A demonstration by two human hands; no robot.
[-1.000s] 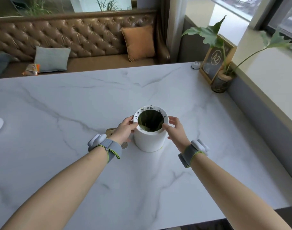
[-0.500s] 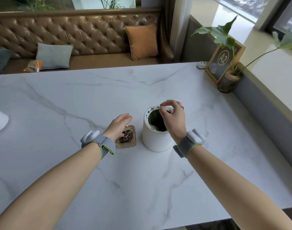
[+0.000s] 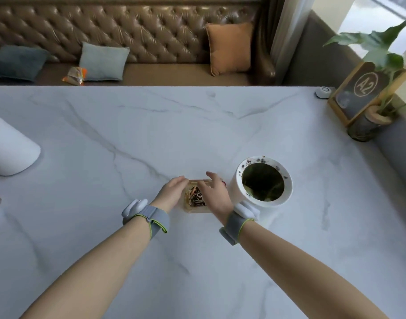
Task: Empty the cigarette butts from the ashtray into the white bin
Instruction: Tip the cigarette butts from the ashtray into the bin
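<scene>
A square amber glass ashtray (image 3: 195,209) holding several cigarette butts (image 3: 196,197) rests on the marble table (image 3: 151,139), just left of the white bin (image 3: 255,161). The bin stands upright, round and open-topped, with a dark inside and ash specks on its rim. My left hand (image 3: 174,192) lies against the ashtray's left side, fingers curved along its edge. My right hand (image 3: 214,195) hovers over the ashtray's right side with fingers spread, hiding that edge. Neither hand has lifted the ashtray. Both wrists wear grey bands.
A white cylinder (image 3: 10,148) sits at the table's left edge. At the far right stand a plant vase (image 3: 363,128), a wooden "A2" sign (image 3: 361,88) and a small white puck (image 3: 325,92). A brown tufted sofa (image 3: 139,31) with cushions runs behind the table.
Both hands came off the bin's rim. The left went to the ashtray first, then the right swung left over it. The bin now stands to the right of both hands.
</scene>
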